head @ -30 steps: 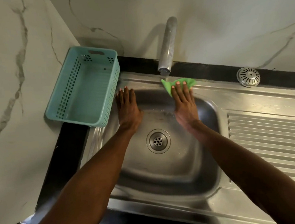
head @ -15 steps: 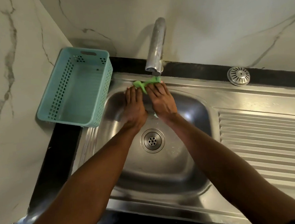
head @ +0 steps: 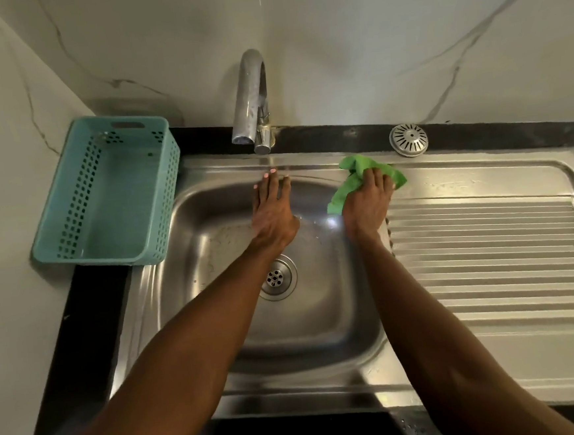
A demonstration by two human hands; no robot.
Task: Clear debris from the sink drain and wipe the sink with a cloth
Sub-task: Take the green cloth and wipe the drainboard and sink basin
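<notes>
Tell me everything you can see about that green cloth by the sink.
The green cloth is small, bright and soft-looking, bunched into crumpled folds rather than spread flat. It lies on the steel rim at the basin's back right corner, just in front of the round metal strainer cover. The right hand presses down on it, fingers over its middle, so only its edges show: a tuft toward the wall, a flap hanging left toward the basin. It looks clean; wetness cannot be told.

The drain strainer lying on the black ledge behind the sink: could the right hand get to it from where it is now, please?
Probably yes: the right hand presses the green cloth just in front of the strainer, with nothing between.
</notes>
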